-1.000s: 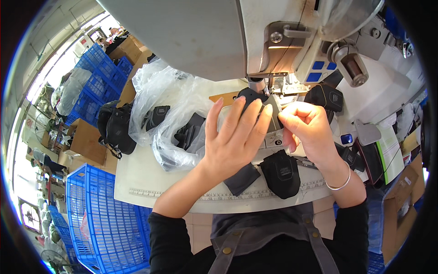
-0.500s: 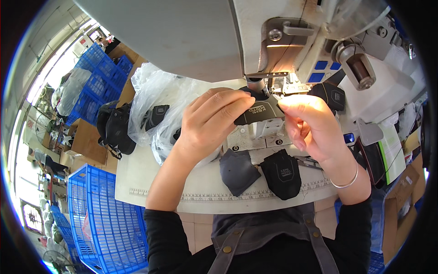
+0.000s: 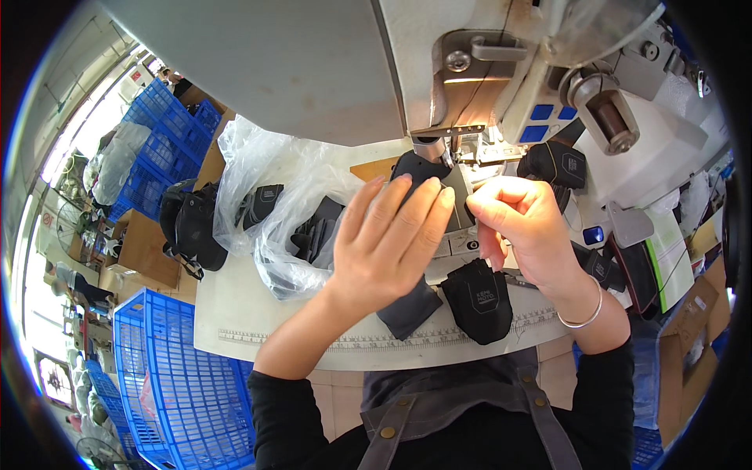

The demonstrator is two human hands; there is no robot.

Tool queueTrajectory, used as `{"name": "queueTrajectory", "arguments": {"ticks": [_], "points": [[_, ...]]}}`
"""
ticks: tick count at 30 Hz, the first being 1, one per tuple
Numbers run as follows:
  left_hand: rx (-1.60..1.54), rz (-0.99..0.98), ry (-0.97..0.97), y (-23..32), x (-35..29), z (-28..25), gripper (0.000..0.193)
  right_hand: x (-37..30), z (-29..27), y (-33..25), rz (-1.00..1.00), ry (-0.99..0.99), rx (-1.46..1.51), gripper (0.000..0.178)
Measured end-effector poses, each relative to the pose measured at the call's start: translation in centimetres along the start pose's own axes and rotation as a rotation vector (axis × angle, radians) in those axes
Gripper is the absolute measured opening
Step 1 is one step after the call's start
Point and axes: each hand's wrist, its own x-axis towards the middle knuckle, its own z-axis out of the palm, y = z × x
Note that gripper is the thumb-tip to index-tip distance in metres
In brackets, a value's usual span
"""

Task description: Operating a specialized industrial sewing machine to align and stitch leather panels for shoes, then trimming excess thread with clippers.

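A black fabric piece point(image 3: 421, 168) lies under the sewing machine's needle area, its near part hidden by my left hand point(image 3: 392, 243). That hand is open, palm down, its fingers spread over the cloth. Right of it, my right hand point(image 3: 525, 223) is closed in a pinch beside the machine bed. A small dark bit shows at its fingertips, too small to name. Close below the hands lie a dark grey fabric piece point(image 3: 410, 311), partly covered by my left hand, and a black rounded pouch point(image 3: 478, 301) with a printed mark.
The sewing machine head point(image 3: 266, 63) overhangs the table point(image 3: 235, 313), beside a thread spool point(image 3: 609, 117). Left are a clear plastic bag point(image 3: 286, 262) with dark pieces and a black bag point(image 3: 192, 227). A blue crate point(image 3: 176, 376) stands beside the table. Another black pouch point(image 3: 560, 164) lies right of the needle.
My left hand has let go of the fabric's edge, moved nearer me and spread flat. The fabric has gone from raised between both hands to lying down. My right hand has shifted slightly lower.
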Motion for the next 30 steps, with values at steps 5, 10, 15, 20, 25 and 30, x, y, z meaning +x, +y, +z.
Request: {"name": "queueTrajectory", "arguments": {"ticks": [5, 10, 15, 20, 25, 30], "points": [[-0.01, 0.007, 0.151, 0.8, 0.7, 0.7, 0.023, -0.1, -0.1, 0.2, -0.014, -0.009, -0.029, 0.019], [-0.028, 0.019, 0.161, 0.7, 0.4, 1.2, 0.024, -0.2, -0.7, 0.7, -0.012, -0.03, 0.001, 0.019], [-0.039, 0.029, 0.158, 0.5, 0.4, 1.1, 0.025, -0.4, -0.7, 0.7, 0.026, -0.01, 0.081, 0.018], [-0.032, 0.022, 0.144, 0.6, 0.4, 1.2, 0.024, -0.3, -0.5, 0.7, 0.005, 0.016, 0.02, 0.014], [-0.019, 0.044, 0.122, 0.4, 0.5, 0.9, 0.025, -0.3, -0.3, 0.5, 0.023, 0.036, -0.008, 0.015], [-0.003, 0.06, 0.11, 0.3, 0.4, 0.8, 0.025, -0.4, -0.2, 0.4, 0.024, 0.038, -0.014, 0.015]]}}
